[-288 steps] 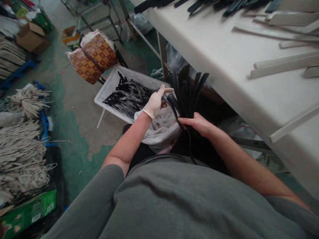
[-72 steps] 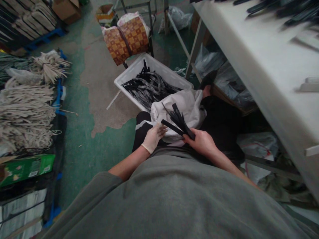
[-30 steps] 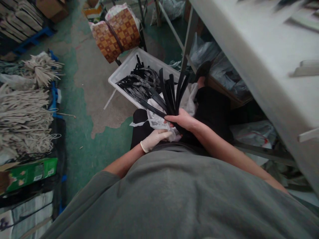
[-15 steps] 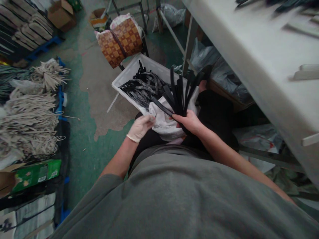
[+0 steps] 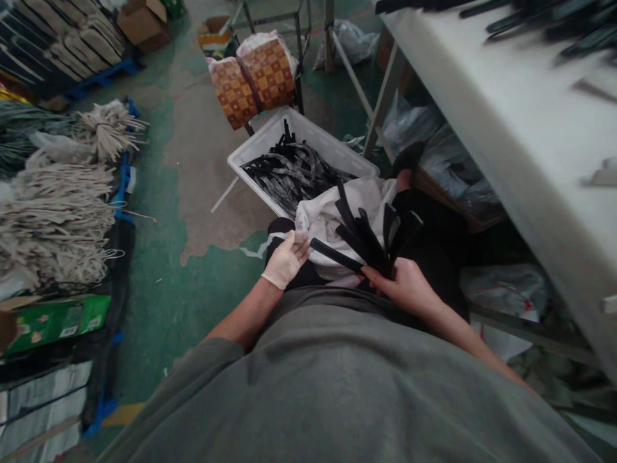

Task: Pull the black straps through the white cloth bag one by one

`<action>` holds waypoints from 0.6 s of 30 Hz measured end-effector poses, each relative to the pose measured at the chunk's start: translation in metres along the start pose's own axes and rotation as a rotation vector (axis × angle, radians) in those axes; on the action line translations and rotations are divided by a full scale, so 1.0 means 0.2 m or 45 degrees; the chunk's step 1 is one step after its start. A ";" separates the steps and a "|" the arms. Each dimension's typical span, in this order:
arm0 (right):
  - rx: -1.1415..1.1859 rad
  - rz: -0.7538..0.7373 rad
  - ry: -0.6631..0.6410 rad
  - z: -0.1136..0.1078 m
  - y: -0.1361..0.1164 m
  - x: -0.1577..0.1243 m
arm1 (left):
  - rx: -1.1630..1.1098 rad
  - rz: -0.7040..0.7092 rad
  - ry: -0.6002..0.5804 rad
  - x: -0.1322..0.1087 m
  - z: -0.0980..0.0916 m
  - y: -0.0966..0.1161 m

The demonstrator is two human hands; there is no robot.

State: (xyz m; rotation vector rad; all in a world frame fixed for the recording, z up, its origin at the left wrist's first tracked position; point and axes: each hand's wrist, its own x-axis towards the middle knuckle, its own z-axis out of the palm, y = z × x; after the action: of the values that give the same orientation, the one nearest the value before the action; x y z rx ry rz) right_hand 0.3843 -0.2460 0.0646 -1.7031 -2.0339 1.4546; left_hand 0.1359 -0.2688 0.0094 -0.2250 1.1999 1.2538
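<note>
My right hand (image 5: 409,283) is closed around a fanned bunch of black strips (image 5: 359,235), flat and stiff-looking, above my lap. One strip sticks out to the left, its end close to my left hand (image 5: 285,262). That hand wears a pale glove with a cuff at the wrist. A thin white strip (image 5: 258,249) trails leftward from its pinched fingertips. Between my hands and beyond them, a white cloth or bag (image 5: 318,215) lies over my lap and the near end of a white plastic bin (image 5: 337,138). Tangled black and grey strips (image 5: 294,167) lie in the bin.
On the right, a white table (image 5: 482,83) carries more black strips, with plastic bags beneath it. A stool with a checked, rolled cushion (image 5: 255,80) stands past the bin. Bundles of beige cords (image 5: 62,218) and a green carton (image 5: 62,321) sit at left on blue pallets.
My right hand has drawn the black bunch nearer my body and tilted it lower. My left hand has shifted slightly nearer; a white strip now trails from it. The view has turned somewhat.
</note>
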 end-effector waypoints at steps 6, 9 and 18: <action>-0.286 -0.016 0.108 0.04 0.00 0.04 | 0.062 0.005 -0.031 0.01 -0.01 -0.06; -0.410 0.016 0.131 0.06 0.00 0.06 | 0.066 0.004 -0.055 0.01 -0.02 -0.08; -0.613 -0.019 0.064 0.09 0.00 0.07 | 0.061 -0.006 -0.102 0.02 -0.01 -0.10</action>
State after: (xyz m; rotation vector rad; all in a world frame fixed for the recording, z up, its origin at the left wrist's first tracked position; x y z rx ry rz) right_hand 0.3679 -0.2449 0.0472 -1.8473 -2.5072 0.9514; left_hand 0.1506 -0.2762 -0.0040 -0.1411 1.1579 1.2176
